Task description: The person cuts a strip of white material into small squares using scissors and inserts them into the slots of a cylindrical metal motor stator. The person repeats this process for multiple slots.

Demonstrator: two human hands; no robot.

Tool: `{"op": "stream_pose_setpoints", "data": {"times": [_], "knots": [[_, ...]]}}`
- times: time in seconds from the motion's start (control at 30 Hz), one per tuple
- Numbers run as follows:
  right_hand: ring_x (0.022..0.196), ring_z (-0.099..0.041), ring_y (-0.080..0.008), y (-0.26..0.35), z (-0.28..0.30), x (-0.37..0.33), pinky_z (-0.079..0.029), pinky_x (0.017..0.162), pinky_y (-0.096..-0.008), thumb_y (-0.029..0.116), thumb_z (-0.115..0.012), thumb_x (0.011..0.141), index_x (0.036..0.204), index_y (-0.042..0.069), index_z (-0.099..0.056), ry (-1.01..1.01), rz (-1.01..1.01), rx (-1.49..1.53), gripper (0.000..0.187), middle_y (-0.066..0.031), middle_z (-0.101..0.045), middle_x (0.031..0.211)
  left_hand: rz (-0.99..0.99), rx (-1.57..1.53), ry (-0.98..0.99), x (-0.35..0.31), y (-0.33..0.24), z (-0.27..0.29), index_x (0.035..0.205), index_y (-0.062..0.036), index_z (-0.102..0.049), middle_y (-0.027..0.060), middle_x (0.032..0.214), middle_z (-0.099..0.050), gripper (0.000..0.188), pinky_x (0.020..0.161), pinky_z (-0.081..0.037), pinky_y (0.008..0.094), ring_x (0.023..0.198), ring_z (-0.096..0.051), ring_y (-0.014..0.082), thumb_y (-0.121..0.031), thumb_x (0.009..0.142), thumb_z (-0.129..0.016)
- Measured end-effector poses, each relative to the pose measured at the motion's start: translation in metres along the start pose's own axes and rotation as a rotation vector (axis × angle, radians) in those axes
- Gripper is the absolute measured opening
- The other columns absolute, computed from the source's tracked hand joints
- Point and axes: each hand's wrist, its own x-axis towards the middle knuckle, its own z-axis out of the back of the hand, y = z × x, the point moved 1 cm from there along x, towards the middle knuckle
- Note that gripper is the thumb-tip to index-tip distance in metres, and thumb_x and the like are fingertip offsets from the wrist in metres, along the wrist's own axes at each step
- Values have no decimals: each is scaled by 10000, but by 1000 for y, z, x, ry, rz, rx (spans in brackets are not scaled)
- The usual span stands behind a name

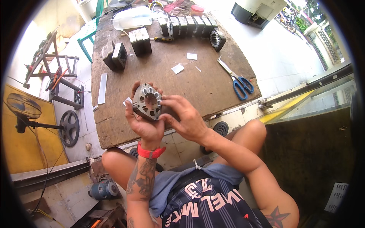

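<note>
My left hand (146,128), with a red band at its wrist, cups a grey metal motor stator core (140,106) from below and behind, over the near edge of the table. The core's round bore and ring of slots face up and to the right, and pale liners show in some of the slots. From the right, the thumb and fingers of my right hand (188,117) are bent against the core's rim. Anything small between those fingertips is hidden. A piece of white paper (127,101) shows beside my left fingers.
On the wooden table (190,87) lie blue-handled scissors (237,81), paper scraps (177,68), a white strip (102,88) and a screwdriver (164,39). More stator cores (190,26) stand in a row at the back; several others stand left. A fan (24,106) is off the left side.
</note>
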Motion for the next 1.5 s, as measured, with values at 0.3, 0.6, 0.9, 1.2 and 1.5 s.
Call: {"op": "stream_pose_setpoints", "data": {"times": [0.3, 0.6, 0.9, 1.2, 1.5], "knots": [[1073, -646, -345, -71, 32, 77, -481, 1002, -493, 214, -645, 1025, 1250, 121, -714, -65, 21, -571, 254, -148, -682, 1140, 220, -216, -80, 9, -8, 7, 1497, -61, -511, 171, 1428, -616, 868, 1133, -456, 472, 1266, -610, 299, -768, 996, -469], [959, -699, -296, -72, 46, 82, -552, 891, -438, 179, -651, 1024, 1323, 124, -679, 19, -286, -96, 305, -159, -709, 1052, 275, -184, 4, 11, -7, 8, 1552, -78, -473, 193, 1531, -547, 772, 1210, -404, 484, 1387, -535, 320, -677, 1072, -394], [1019, -733, -321, -15, 40, 28, -588, 889, -407, 89, -737, 936, 1381, 75, -581, 68, -46, 70, 471, -177, -722, 1116, 191, -289, -20, 6, -4, 9, 1553, -93, -466, 184, 1586, -499, 636, 1274, -296, 550, 1510, -419, 341, -356, 976, -508], [968, -700, -327, -14, 24, 27, -578, 882, -417, 150, -792, 875, 1176, 28, -636, 30, 45, -29, 360, -150, -697, 1053, 1, 61, 78, -4, 4, -1, 1522, -76, -416, 224, 1532, -504, 676, 1243, -356, 484, 1474, -450, 350, -258, 878, -511], [969, -722, -305, -5, 24, 18, -587, 856, -399, 139, -788, 932, 1139, 11, -694, 138, -110, 157, 261, -159, -720, 1067, -12, 79, 85, -4, 4, 2, 1524, -64, -404, 223, 1527, -509, 680, 1243, -361, 479, 1471, -454, 340, -252, 879, -513]]}}
